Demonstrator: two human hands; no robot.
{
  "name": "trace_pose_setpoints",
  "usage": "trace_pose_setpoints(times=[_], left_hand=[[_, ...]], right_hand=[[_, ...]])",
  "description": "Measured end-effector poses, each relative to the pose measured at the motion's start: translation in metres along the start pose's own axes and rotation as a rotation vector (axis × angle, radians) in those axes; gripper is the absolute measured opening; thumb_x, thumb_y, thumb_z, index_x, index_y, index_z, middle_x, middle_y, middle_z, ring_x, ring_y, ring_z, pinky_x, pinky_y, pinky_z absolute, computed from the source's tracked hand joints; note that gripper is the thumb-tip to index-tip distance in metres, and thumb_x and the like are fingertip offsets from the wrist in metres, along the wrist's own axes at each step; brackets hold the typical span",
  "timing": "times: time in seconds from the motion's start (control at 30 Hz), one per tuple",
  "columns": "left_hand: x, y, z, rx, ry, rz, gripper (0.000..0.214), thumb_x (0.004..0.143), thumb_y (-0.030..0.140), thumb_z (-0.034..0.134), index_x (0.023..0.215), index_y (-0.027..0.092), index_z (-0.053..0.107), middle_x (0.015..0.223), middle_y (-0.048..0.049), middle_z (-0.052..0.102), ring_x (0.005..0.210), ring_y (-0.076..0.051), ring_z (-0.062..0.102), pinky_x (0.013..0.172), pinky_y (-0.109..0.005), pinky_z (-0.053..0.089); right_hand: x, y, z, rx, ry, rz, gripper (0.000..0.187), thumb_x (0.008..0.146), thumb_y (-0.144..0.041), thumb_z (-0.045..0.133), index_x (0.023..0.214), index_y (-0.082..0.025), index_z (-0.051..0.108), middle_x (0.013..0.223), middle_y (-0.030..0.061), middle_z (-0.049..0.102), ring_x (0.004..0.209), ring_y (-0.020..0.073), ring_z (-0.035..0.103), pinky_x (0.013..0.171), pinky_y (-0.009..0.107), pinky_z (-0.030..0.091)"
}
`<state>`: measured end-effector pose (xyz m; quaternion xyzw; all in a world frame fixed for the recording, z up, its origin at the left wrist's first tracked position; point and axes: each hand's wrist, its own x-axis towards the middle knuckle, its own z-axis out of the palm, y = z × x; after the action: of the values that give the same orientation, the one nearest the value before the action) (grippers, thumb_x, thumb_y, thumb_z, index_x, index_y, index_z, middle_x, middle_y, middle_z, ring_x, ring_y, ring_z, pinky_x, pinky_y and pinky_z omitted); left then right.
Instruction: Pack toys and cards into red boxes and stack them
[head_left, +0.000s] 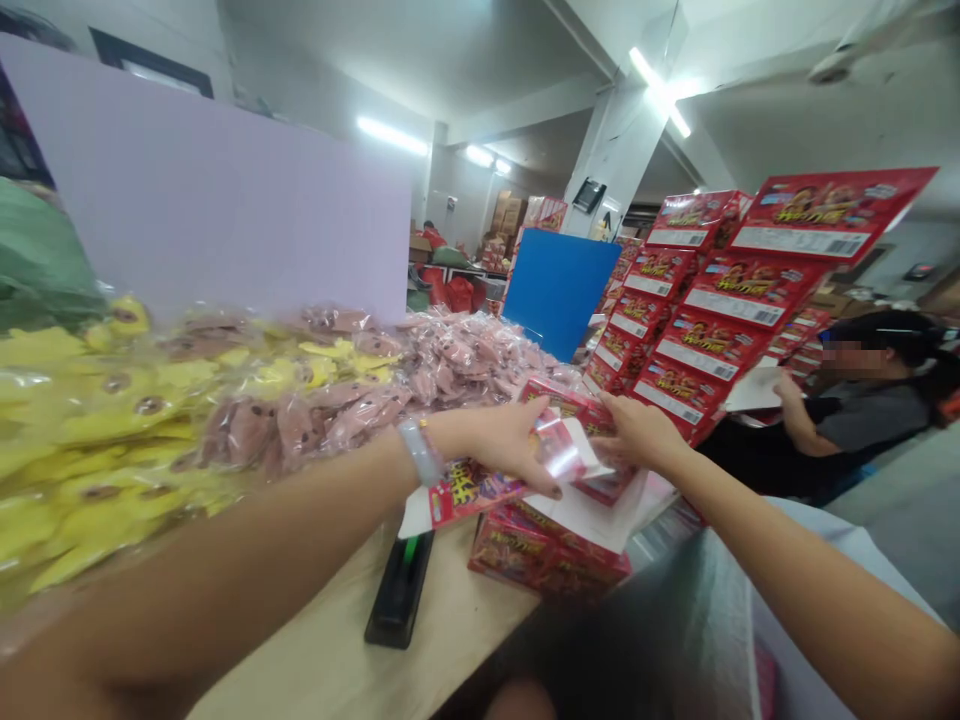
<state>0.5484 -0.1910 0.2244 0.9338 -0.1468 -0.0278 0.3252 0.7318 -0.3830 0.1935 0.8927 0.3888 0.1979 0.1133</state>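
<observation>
My left hand is closed on a red printed carton with a clear window, thumb on top and fingers round its edge. My right hand grips the same carton's far end by a white flap. A pale bracelet sits on my left wrist. Below the hands lies a low stack of flat red cartons on the tan table.
Bagged yellow toys and pink toys are heaped on the left. A tall stack of red boxes stands at right, with a seated person behind it. A black tape dispenser lies on the table. A blue board stands behind.
</observation>
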Motion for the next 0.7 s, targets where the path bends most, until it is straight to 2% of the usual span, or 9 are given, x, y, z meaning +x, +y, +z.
trace_pose_setpoints(times=[0.07,0.2,0.37,0.43,0.5,0.57,0.63,0.67,0.7], left_hand=[[-0.021,-0.004,0.005,-0.227,0.135,0.009,0.089,0.061,0.041,0.067,0.134,0.017,0.022,0.112,-0.0087,0.058,0.094,-0.022,0.058,0.079,-0.031,0.048],[-0.085,-0.02,0.023,-0.462,0.467,-0.182,0.088,0.062,0.042,0.069,0.134,0.02,0.023,0.117,-0.0089,0.055,0.104,-0.025,0.053,0.088,-0.037,0.045],[-0.177,-0.036,0.057,-0.696,0.627,-0.343,0.078,0.061,0.048,0.069,0.127,0.021,0.037,0.113,-0.008,0.059,0.104,-0.029,0.054,0.09,-0.043,0.043],[-0.205,-0.037,0.07,-0.739,0.714,-0.398,0.084,0.055,0.051,0.071,0.127,0.022,0.038,0.113,-0.0082,0.059,0.105,-0.031,0.054,0.091,-0.043,0.044],[-0.227,-0.032,0.083,-0.79,0.778,-0.45,0.094,0.052,0.051,0.073,0.131,0.024,0.03,0.114,-0.0085,0.059,0.102,-0.031,0.056,0.087,-0.043,0.047],[-0.239,-0.021,0.099,-0.811,0.859,-0.527,0.101,0.053,0.048,0.074,0.135,0.026,0.019,0.116,-0.0089,0.057,0.097,-0.03,0.059,0.083,-0.042,0.05],[-0.244,-0.009,0.123,-0.795,0.96,-0.62,0.102,0.057,0.045,0.073,0.136,0.026,0.012,0.117,-0.0095,0.056,0.095,-0.029,0.061,0.081,-0.042,0.051],[-0.245,-0.004,0.14,-0.786,0.994,-0.653,0.101,0.059,0.044,0.071,0.136,0.025,0.01,0.117,-0.0101,0.055,0.096,-0.028,0.06,0.081,-0.041,0.052],[-0.245,0.0,0.158,-0.785,1.005,-0.672,0.099,0.06,0.045,0.07,0.136,0.024,0.01,0.117,-0.0108,0.055,0.097,-0.029,0.06,0.081,-0.041,0.052]], right_hand=[[0.009,-0.017,-0.002,0.0,0.023,0.035,0.051,0.078,-0.05,0.05,0.117,-0.017,0.042,0.107,0.0152,0.061,0.091,0.0283,0.06,0.065,0.033,0.042],[0.015,-0.038,-0.003,0.008,0.056,0.02,0.042,0.08,-0.051,0.046,0.104,-0.017,0.049,0.095,0.0132,0.064,0.085,0.0275,0.061,0.061,0.032,0.041],[0.015,-0.024,0.005,0.017,0.068,-0.053,0.044,0.08,-0.057,0.043,0.096,-0.017,0.051,0.094,0.0123,0.063,0.084,0.0276,0.06,0.06,0.032,0.042],[0.02,-0.018,-0.001,0.022,0.058,-0.056,0.045,0.08,-0.057,0.042,0.096,-0.016,0.052,0.092,0.0128,0.063,0.082,0.028,0.06,0.061,0.033,0.043],[0.017,-0.026,-0.016,0.036,0.092,-0.041,0.054,0.078,-0.058,0.043,0.107,-0.013,0.05,0.099,0.0164,0.061,0.089,0.0316,0.058,0.067,0.039,0.044],[-0.006,-0.055,-0.033,0.154,0.215,-0.002,0.064,0.078,-0.058,0.042,0.123,-0.012,0.041,0.114,0.0201,0.055,0.104,0.0351,0.051,0.078,0.046,0.042],[-0.056,-0.11,-0.045,0.44,0.295,0.009,0.066,0.081,-0.052,0.039,0.135,-0.017,0.026,0.13,0.016,0.045,0.116,0.0312,0.044,0.088,0.047,0.04],[-0.089,-0.145,-0.046,0.642,0.181,-0.058,0.063,0.083,-0.047,0.035,0.139,-0.025,0.017,0.131,0.0098,0.046,0.114,0.0259,0.048,0.087,0.044,0.044],[-0.123,-0.182,-0.044,0.815,0.008,-0.16,0.065,0.083,-0.044,0.033,0.14,-0.032,0.005,0.134,0.0026,0.045,0.114,0.0218,0.05,0.088,0.042,0.046]])
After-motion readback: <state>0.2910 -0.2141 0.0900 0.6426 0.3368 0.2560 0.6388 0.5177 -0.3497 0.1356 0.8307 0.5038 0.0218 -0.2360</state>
